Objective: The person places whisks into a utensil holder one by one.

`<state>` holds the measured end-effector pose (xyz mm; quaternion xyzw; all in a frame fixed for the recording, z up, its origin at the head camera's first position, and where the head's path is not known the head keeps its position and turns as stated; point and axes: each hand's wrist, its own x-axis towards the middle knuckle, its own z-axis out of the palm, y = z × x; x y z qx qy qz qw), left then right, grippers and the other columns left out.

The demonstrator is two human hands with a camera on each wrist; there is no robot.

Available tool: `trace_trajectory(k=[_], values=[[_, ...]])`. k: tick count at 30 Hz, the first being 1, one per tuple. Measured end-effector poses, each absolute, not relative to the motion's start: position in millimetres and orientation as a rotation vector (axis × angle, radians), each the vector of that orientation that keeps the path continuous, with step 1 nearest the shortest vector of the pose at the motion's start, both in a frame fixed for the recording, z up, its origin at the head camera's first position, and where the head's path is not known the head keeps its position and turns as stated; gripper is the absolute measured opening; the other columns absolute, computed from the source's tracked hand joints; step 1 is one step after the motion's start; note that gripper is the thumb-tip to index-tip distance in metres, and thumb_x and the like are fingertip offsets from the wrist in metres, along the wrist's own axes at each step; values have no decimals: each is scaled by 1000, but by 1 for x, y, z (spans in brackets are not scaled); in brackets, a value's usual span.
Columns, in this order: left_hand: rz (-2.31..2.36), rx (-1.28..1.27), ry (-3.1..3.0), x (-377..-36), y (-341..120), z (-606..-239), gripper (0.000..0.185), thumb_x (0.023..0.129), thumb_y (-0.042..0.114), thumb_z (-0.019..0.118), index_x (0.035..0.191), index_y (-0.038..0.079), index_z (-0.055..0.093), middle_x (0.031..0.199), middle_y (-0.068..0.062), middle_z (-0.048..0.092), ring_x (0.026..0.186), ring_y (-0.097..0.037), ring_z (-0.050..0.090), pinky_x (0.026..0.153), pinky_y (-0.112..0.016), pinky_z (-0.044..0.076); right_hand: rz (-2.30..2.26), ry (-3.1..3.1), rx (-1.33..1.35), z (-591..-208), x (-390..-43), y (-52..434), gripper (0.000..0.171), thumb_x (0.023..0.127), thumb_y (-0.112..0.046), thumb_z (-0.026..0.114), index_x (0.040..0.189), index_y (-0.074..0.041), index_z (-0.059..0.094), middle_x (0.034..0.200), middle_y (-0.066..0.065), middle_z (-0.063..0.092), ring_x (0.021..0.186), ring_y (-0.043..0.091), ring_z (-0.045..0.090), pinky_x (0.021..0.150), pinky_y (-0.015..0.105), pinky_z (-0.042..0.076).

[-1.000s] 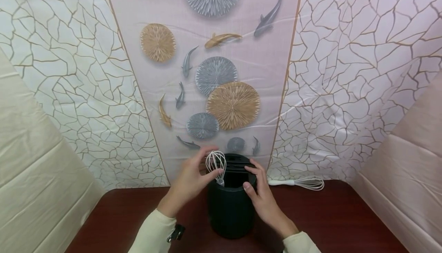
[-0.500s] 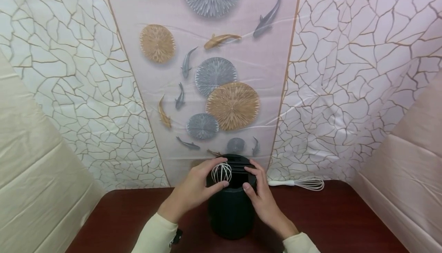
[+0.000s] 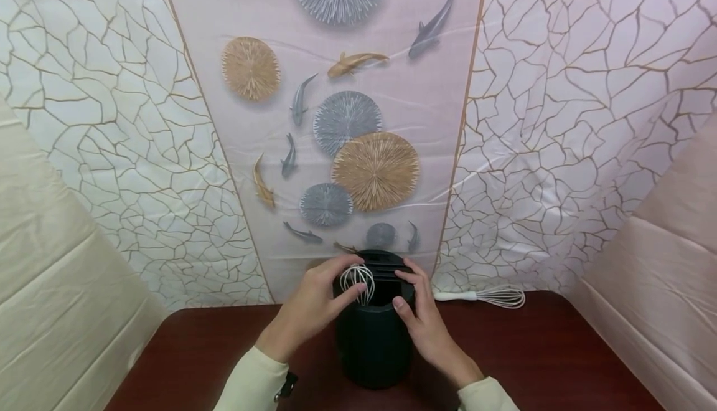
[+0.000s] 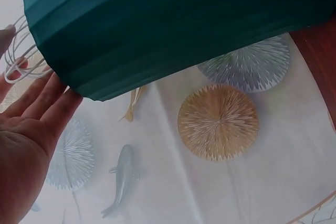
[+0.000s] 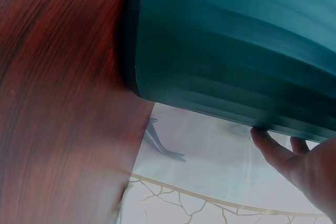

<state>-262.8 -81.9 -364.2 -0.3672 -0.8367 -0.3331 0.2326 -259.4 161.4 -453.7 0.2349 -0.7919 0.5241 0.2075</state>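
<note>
A dark green, ribbed utensil holder (image 3: 374,345) stands upright at the middle of the table, its slotted top dark inside. At the left of its opening, my left hand (image 3: 310,296) pinches a whisk by its wire head (image 3: 363,274). The whisk's handle is hidden down inside the holder. In the left wrist view, my left fingers lie along the holder's rim (image 4: 44,59) beside the whisk's loops. My right hand (image 3: 428,324) grips the holder's right side, thumb at the front of the rim and fingers over the top.
A second whisk (image 3: 498,297) with a white handle lies at the table's back edge, right of the holder. The table (image 3: 521,355) is dark red wood. Behind it hangs a patterned cloth (image 3: 280,0), with pale padded panels (image 3: 644,299) at either side.
My left hand has come down and slightly right, lowering the whisk into the holder until only its wire head shows. The right hand stays in place on the holder.
</note>
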Motion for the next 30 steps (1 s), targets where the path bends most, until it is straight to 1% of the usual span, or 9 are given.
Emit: trace_trajectory(k=[4,9,17,22,26,28,30], values=[[-942,-997,-2293,-263,-82,-365,42,98,28,79,135,12,68,130,1,71,120,-13,67,104,-41,54,1438,-2195,659,-451,-260,161,43,111,-15,53,152,-18,43,172,16,20,157,42,19,114,75,23],[-1003,-971,-2308,-260,-81,-367,44,98,29,78,138,14,67,134,-1,71,126,-15,65,107,-43,52,1414,-2197,681,-448,-260,162,43,111,-16,53,152,-18,43,172,16,19,157,43,19,114,76,23],[-1065,-1031,-2312,-260,-81,-369,44,98,27,78,139,17,65,138,3,69,130,-15,62,109,-45,51,1422,-2206,666,-448,-259,162,43,111,-17,52,153,-18,43,172,14,19,157,42,18,114,75,23],[-1060,-1073,-2341,-261,-83,-370,46,101,31,74,143,18,62,143,4,65,133,-15,61,110,-46,50,1439,-2227,652,-450,-258,162,43,112,-18,51,153,-19,41,172,14,17,157,41,18,114,75,24],[-1067,-1070,-2391,-259,-86,-371,58,101,38,73,154,21,53,150,3,60,136,-16,58,112,-48,48,1437,-2230,651,-452,-258,162,42,112,-17,51,153,-19,42,172,15,18,157,41,18,114,74,25],[-1090,-1043,-2423,-259,-88,-372,66,101,39,74,159,24,47,154,2,57,139,-16,55,114,-50,46,1436,-2223,659,-453,-258,162,42,111,-17,51,153,-19,42,172,15,18,156,42,19,114,73,25],[-1108,-1012,-2445,-258,-89,-373,71,99,41,75,161,24,44,156,2,55,141,-17,53,115,-51,44,1434,-2217,671,-452,-258,162,42,111,-16,51,153,-18,43,172,16,19,156,42,20,114,73,25]])
